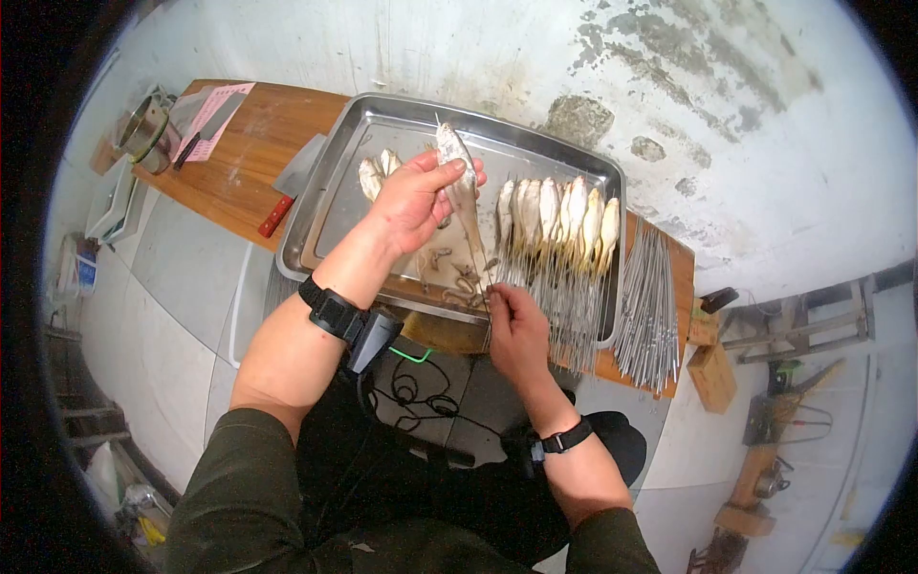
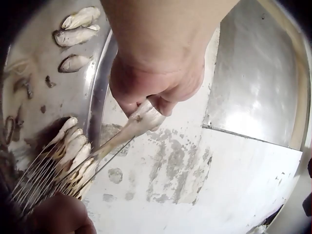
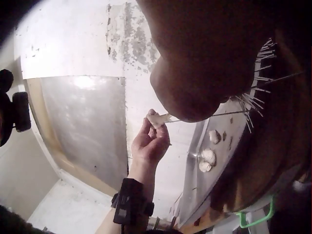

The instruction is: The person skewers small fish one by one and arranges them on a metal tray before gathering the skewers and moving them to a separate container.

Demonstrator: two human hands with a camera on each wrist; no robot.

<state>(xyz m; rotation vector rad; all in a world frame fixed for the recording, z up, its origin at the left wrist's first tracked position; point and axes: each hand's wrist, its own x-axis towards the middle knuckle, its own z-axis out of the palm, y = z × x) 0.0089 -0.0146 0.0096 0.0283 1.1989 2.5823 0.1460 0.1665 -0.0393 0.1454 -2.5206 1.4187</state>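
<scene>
My left hand [image 1: 416, 199] grips a silvery fish [image 1: 462, 187] around its body above the metal tray [image 1: 359, 124], head end up and tail toward my right hand. My right hand [image 1: 519, 335] pinches a thin metal skewer [image 1: 486, 292] near the fish's tail, low at the tray's front edge. The left wrist view shows the fish [image 2: 139, 124] under my left fingers, with the skewer [image 2: 114, 155] running beside its tail. How far the skewer goes into the fish cannot be told. Several skewered fish [image 1: 548, 209] lie in a row on the tray's right side.
Loose fish [image 1: 371, 178] and small scraps [image 1: 435, 260] lie in the tray. Right of it is a pile of bare skewers [image 1: 647, 306]. A red-handled cleaver [image 1: 275, 216], a black-handled knife [image 1: 187, 151] and a metal pot [image 1: 145, 129] are on the left. A stained wall [image 1: 497, 57] stands behind.
</scene>
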